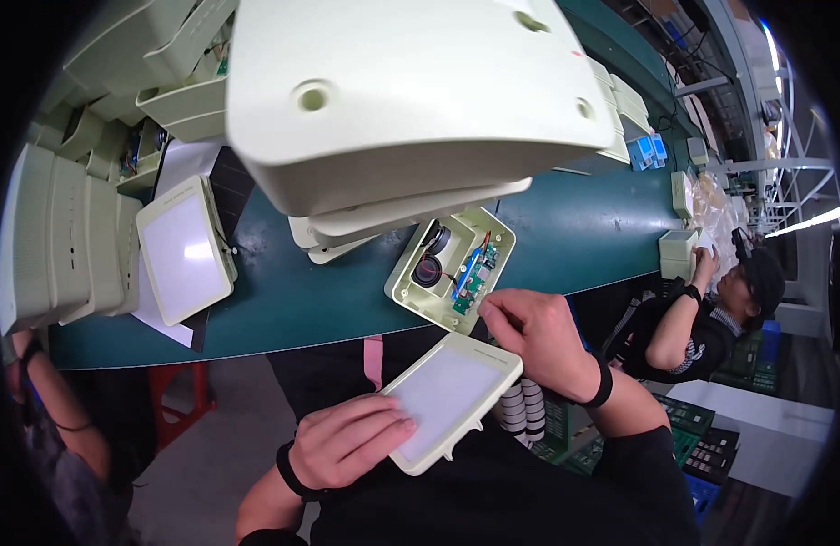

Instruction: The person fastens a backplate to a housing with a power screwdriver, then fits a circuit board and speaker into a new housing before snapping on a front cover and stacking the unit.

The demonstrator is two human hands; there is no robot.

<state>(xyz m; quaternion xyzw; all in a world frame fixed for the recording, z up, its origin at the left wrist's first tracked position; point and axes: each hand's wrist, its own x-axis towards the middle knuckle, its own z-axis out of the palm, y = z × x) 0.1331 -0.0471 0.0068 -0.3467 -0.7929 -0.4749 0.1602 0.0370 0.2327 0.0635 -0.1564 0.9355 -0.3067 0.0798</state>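
My left hand grips a pale cream front panel by its near left side, fingers lying over its whitish rectangular screen. The panel is tilted, with small tabs along its lower edge. Just beyond it, an open cream housing rests at the table's front edge. Inside sit round black speakers, a green circuit board and red and blue wires. Thumb and forefinger of my right hand are pinched together at the housing's near right corner; anything between them is too small or hidden to make out.
A large cream casing looms over the green table, above flatter cream parts. To the left stand stacked casings and another screened panel. A person works at the right; another person's arm shows at lower left.
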